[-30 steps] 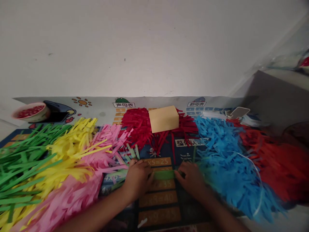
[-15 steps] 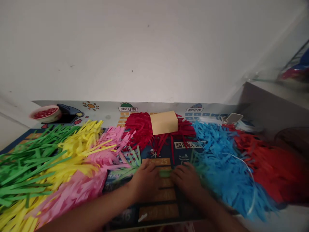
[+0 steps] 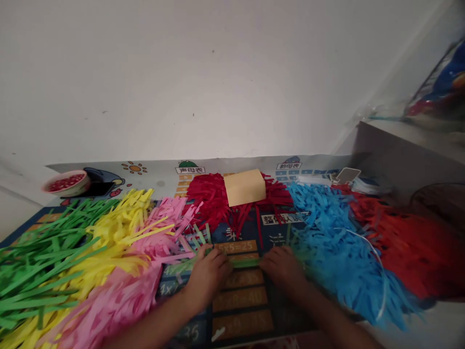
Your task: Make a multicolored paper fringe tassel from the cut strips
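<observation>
A bundle of light green paper strips [image 3: 246,263] is stretched level between my two hands, low over the dark printed mat [image 3: 205,324]. My left hand [image 3: 209,272] is closed around its left part, and loose strip ends fan out past the fingers toward the pink strips [image 3: 169,218]. On the other side my right hand [image 3: 282,269], slightly blurred, grips the right part, with green ends spreading by the blue strips [image 3: 327,242]. The fingertips of both hands are partly hidden. Beyond the hands lies a dark red strip pile [image 3: 208,194] with a tan paper piece [image 3: 245,188] on top.
Green strips [image 3: 47,257] and yellow strips [image 3: 121,218] cover the left side; red strips [image 3: 410,247] lie far right. A bowl of red bits [image 3: 67,183] and a dark phone-like slab [image 3: 97,189] sit back left. A grey box [image 3: 385,155] stands at the right, against the wall.
My left hand has shifted a little left and the gap between my hands has widened, showing more of the green strips. The view has tilted and turned slightly.
</observation>
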Available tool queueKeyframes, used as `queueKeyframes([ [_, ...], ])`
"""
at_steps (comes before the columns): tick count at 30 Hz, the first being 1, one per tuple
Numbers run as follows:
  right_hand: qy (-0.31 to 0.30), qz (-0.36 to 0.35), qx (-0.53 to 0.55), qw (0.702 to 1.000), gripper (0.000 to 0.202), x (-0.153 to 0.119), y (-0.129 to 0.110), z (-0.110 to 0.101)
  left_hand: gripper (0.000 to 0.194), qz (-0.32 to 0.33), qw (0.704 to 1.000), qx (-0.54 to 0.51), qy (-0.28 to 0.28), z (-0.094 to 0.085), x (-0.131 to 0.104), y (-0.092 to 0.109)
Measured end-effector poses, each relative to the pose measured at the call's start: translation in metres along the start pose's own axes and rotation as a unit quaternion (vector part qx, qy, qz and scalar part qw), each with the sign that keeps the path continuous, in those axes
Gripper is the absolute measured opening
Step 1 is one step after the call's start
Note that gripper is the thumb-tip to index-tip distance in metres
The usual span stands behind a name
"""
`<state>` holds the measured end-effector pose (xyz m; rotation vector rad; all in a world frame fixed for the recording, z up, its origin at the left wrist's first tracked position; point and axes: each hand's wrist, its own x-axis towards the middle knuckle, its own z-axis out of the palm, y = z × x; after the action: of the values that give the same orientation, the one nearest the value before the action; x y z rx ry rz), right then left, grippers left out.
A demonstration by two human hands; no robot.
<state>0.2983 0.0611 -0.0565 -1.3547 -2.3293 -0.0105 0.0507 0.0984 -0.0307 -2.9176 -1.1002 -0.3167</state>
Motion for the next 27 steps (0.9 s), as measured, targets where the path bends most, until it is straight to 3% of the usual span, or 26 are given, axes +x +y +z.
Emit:
queueKeyframes([
  [5,-0.036,0.12,0.093,0.988,0.008,0.003,0.015,-0.013,0.017,-0.081,0.988,-0.126,0.027,-0.002,-0.002,-0.007],
  [8,-0.071,0.189,0.128,0.971,0.009,0.012,0.01,-0.018,0.02,-0.102,0.989,-0.105,0.013,0.002,0.004,-0.005],
  [15,-0.082,0.203,0.1,0.971,0.01,0.016,0.006,-0.018,0.016,-0.086,0.995,-0.036,0.027,0.013,0.011,-0.008],
  [18,-0.046,0.153,0.054,0.986,0.011,0.013,0.004,-0.018,0.01,-0.071,0.996,-0.027,0.036,0.014,0.011,-0.01],
  [22,0.005,-0.02,-0.001,1.0,0.009,0.009,0.0,-0.016,0.007,0.053,0.997,0.02,0.044,0.013,0.009,-0.006],
  [24,-0.003,-0.063,-0.022,0.998,0.006,0.009,-0.002,-0.012,0.007,0.086,0.995,0.043,0.03,0.012,0.01,-0.001],
  [27,-0.047,-0.07,-0.059,0.995,0.006,0.013,-0.002,-0.005,0.004,0.064,0.997,0.045,-0.01,0.008,0.013,0.006],
])
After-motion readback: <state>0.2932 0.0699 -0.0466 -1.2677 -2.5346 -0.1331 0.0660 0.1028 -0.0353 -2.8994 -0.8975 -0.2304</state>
